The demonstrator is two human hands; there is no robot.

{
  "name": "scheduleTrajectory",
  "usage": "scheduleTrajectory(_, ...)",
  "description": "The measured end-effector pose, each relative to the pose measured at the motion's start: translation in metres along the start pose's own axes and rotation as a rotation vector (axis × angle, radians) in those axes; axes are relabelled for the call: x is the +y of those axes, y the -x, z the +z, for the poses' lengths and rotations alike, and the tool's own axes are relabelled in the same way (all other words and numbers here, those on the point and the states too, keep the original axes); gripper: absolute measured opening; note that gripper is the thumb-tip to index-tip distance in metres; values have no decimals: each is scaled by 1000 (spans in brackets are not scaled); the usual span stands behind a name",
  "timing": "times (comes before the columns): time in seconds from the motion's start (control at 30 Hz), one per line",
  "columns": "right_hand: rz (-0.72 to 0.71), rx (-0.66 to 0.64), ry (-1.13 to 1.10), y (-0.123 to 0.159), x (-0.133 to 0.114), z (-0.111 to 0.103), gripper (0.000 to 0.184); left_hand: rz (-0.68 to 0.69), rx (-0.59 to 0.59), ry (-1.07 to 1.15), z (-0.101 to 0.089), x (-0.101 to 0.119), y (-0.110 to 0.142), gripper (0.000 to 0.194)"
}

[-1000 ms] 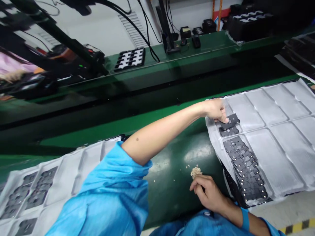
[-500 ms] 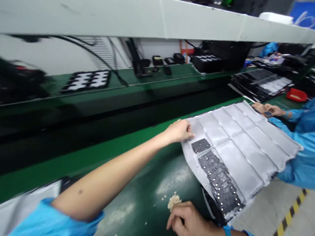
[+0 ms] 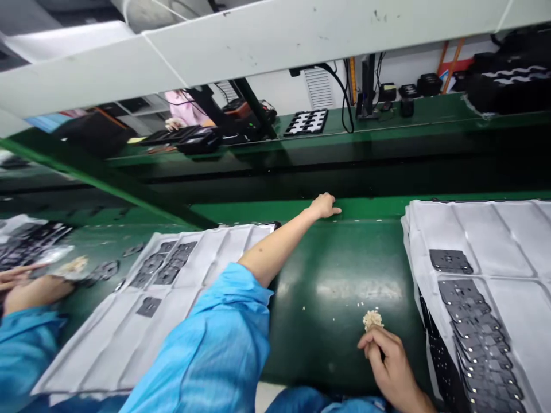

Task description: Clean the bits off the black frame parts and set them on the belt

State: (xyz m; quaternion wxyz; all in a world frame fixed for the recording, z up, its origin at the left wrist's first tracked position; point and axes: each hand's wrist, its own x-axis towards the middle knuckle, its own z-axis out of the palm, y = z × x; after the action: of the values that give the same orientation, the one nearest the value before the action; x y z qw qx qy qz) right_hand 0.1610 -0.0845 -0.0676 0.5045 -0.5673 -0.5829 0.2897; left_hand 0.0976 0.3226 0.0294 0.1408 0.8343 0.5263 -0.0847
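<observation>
One left hand (image 3: pixel 326 205), now away from the right-hand tray (image 3: pixel 491 226)

On the bench (image 3: pixel 318 278), left tray (image 3: pixel 124 344) and right tray (image 3: pixel 520 229), with a gap between. In the gap, toward the front and nearer the right tray, a heap of bits (image 3: pixel 372 319). In the right tray, overlapping plates (image 3: pixel 480 344) in the leftmost front compartment, upper plate (image 3: pixel 450 261) just behind. In the left tray, back plates (image 3: pixel 174 265) toward the far left, front plate (image 3: pixel 148 307) before them. Behind the bench, on a ledge (image 3: pixel 387 127), a rack (image 3: pixel 306 122).
</observation>
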Motion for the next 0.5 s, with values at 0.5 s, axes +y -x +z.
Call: scheduleTrajectory(0.5, -37, 18, 3, 7, 17, 3, 32, 420, 139, 207, -28, 85, 18, 45)
